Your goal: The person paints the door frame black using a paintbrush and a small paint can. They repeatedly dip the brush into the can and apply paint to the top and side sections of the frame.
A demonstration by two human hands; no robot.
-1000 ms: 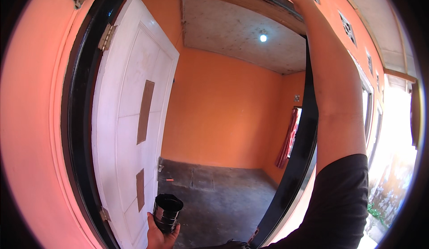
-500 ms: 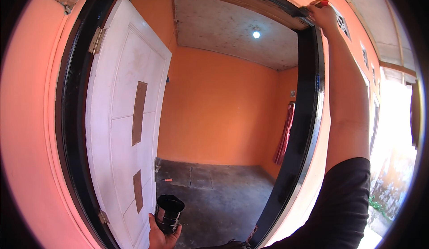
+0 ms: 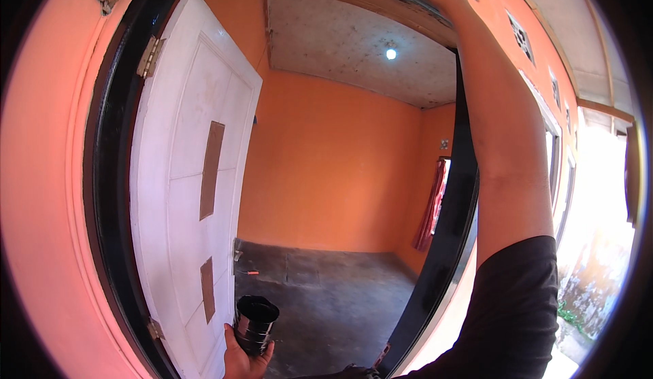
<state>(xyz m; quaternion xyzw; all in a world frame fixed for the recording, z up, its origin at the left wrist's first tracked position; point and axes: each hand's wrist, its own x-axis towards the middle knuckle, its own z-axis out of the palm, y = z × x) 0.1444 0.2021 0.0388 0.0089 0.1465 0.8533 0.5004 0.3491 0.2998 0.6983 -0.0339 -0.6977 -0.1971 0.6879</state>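
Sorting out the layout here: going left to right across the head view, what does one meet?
Orange outer wall → black door frame → white door → black can in the left hand → red curtain → raised right arm.

A home: orange-walled room [image 3: 326, 168] behind a white door [image 3: 183, 195].
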